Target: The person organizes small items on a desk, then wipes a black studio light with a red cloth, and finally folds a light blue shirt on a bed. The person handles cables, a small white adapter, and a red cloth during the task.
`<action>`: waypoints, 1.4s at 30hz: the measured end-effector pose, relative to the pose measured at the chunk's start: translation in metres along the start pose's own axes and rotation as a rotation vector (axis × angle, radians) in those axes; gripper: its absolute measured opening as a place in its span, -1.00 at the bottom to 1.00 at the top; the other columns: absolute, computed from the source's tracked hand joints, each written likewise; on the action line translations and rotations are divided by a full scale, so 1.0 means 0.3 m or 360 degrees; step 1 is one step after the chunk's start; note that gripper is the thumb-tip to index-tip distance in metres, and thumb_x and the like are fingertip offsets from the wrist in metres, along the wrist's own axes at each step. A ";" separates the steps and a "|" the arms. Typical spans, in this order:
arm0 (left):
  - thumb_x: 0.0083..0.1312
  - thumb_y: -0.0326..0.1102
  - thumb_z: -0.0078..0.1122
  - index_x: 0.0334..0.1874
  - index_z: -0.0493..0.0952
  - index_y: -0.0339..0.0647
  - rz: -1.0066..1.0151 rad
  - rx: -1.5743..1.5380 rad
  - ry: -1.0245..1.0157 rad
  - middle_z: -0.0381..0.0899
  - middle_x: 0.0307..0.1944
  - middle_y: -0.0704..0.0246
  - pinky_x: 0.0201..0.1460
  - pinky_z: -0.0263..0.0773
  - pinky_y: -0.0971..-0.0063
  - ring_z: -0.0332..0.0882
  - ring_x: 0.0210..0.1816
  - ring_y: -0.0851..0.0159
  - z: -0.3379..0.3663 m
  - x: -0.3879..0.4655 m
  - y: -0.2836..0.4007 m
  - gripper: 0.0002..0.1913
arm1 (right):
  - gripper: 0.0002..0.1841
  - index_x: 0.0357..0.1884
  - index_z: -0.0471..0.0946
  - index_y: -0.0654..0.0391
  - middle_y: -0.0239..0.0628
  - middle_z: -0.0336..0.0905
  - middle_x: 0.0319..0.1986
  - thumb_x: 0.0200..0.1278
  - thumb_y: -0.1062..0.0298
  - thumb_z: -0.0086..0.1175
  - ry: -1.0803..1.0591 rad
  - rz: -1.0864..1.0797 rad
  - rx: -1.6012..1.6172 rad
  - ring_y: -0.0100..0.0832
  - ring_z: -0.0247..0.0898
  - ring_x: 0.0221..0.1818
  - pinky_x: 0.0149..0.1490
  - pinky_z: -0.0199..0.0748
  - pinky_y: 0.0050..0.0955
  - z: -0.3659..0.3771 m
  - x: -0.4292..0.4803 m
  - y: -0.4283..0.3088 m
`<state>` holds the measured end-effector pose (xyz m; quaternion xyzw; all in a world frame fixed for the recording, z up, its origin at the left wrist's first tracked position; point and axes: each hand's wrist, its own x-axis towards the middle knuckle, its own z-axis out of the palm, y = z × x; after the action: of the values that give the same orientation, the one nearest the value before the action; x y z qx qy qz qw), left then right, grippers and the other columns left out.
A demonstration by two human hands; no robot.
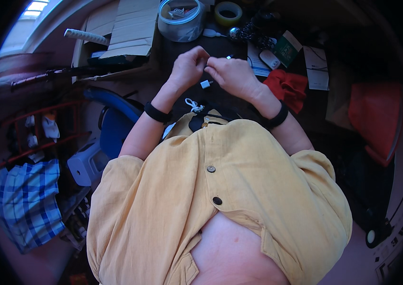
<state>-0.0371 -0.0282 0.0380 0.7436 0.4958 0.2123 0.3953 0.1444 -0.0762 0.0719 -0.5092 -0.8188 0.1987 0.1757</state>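
Observation:
My left hand [189, 67] and my right hand [235, 75] meet above the dark table, thumbs and fingertips pinched close together. Between the fingertips shows a bit of a small dark thing [205, 66], mostly hidden by the fingers; I cannot tell what it is. Just beyond my right hand's knuckles lies a USB plug [229, 57]. A white charger adapter [206, 84] rests on the table below the hands. Closer to my body is a white knotted cord [194, 105]. Each wrist wears a black band.
At the back left stands an open cardboard box [130, 30], beside a clear plastic jar [181, 25] and a tape roll [228, 14]. Red cloth [287, 89], a white computer mouse [270, 59] and a green box [287, 49] lie rightward. A blue chair [117, 124] stands left.

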 end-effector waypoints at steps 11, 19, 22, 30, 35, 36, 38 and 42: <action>0.41 -0.38 0.28 -0.03 0.58 -0.23 -0.0295 -0.1624 0.0077 0.70 -0.19 0.36 -0.02 0.59 0.54 0.66 -0.16 0.45 -0.020 -0.011 0.001 -0.84 | -0.72 -0.24 0.59 0.13 -0.15 0.65 -0.39 0.50 0.16 -0.04 0.0091 0.0429 0.0883 -0.14 0.64 -0.29 -0.20 0.54 -0.21 0.116 -0.005 0.061; 0.33 -0.49 0.29 -0.19 0.56 -0.27 0.0023 -0.0788 -0.0238 0.67 -0.31 0.41 -0.17 0.54 0.57 0.63 -0.28 0.45 0.007 -0.030 -0.032 -0.91 | -0.75 -0.19 0.64 0.08 -0.20 0.69 -0.31 0.41 0.12 0.07 0.0038 0.0064 0.0401 -0.14 0.65 -0.27 -0.19 0.61 -0.22 0.019 0.027 0.043; 0.34 -0.46 0.31 -0.15 0.56 -0.23 -0.0066 -0.1215 -0.0590 0.68 -0.26 0.41 -0.13 0.56 0.59 0.64 -0.22 0.47 -0.022 -0.046 -0.011 -0.88 | -0.78 -0.17 0.64 0.15 -0.36 0.64 -0.42 0.43 0.20 0.16 0.0105 0.0197 0.0781 -0.50 0.53 -0.40 -0.29 0.48 -0.51 0.019 0.067 0.139; 0.38 -0.42 0.29 -0.14 0.58 -0.24 -0.0200 -0.1188 0.0221 0.69 -0.29 0.36 -0.13 0.59 0.56 0.66 -0.24 0.45 -0.003 -0.028 -0.011 -0.90 | -0.70 -0.21 0.60 0.11 -0.14 0.67 -0.34 0.51 0.13 -0.06 0.0139 0.0399 0.0888 -0.08 0.64 -0.22 -0.17 0.54 -0.18 0.150 -0.019 0.036; 0.35 -0.49 0.25 -0.21 0.55 -0.27 0.0018 -0.0384 0.0037 0.67 -0.33 0.35 -0.18 0.52 0.58 0.61 -0.29 0.46 0.004 -0.032 -0.046 -0.94 | -0.79 -0.22 0.57 0.10 -0.13 0.64 -0.33 0.43 0.17 0.08 0.0292 -0.0043 0.0584 -0.08 0.62 -0.26 -0.22 0.57 -0.18 0.081 0.000 0.021; 0.36 -0.49 0.24 -0.20 0.54 -0.25 0.0060 -0.0581 -0.0140 0.66 -0.32 0.39 -0.18 0.50 0.59 0.59 -0.30 0.46 0.001 -0.038 -0.043 -0.94 | -0.78 -0.27 0.57 0.12 -0.14 0.65 -0.34 0.42 0.18 0.10 0.0327 -0.0006 0.0600 -0.09 0.63 -0.27 -0.24 0.57 -0.22 0.062 0.014 0.048; 0.38 -0.43 0.27 -0.14 0.54 -0.21 -0.0022 -0.1181 -0.0470 0.66 -0.28 0.43 -0.12 0.52 0.60 0.61 -0.25 0.49 -0.010 -0.051 -0.030 -0.90 | -0.78 -0.29 0.63 0.15 -0.24 0.64 -0.41 0.44 0.22 0.12 0.0293 0.0191 0.0777 -0.32 0.58 -0.35 -0.27 0.51 -0.39 0.044 0.044 0.103; 0.42 -0.36 0.27 -0.07 0.55 -0.17 -0.0157 -0.1736 -0.0164 0.69 -0.21 0.38 -0.08 0.56 0.59 0.64 -0.19 0.48 -0.023 -0.054 -0.006 -0.87 | -0.73 -0.25 0.64 0.16 -0.37 0.58 -0.45 0.52 0.20 0.04 0.0132 0.0358 0.1115 -0.59 0.46 -0.36 -0.23 0.43 -0.56 0.080 0.038 0.117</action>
<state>-0.0499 -0.0399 0.0418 0.4162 0.3282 0.3829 0.7566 0.1547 -0.0552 0.0346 -0.5127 -0.6321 0.4641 0.3495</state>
